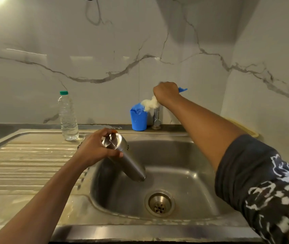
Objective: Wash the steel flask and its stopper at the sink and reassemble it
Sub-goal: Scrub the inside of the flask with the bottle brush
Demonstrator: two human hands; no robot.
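Now your left hand (94,148) has fingers and thumb curled round the base end of the steel flask (128,160), its flat bottom facing up between your fingertips and its mouth pointing down and away from them into the sink (184,155); held at that slant over the basin, it looks placed so that water can run out toward the drain (159,202) below the mouth, though no stream shows; your left forearm reaches in low from the drainboard side, wrist turned slightly inward; your right hand (166,93) is raised by the back wall, fist clamped on the blue handle of a bottle brush (150,104), whose pale fluffy head hangs just below your knuckles, over the blue cup (138,120) beside the tap (157,118); likely the cup is the brush's holder; your right arm stretches forward and up, elbow bent; the stopper I cannot make out near either hand.
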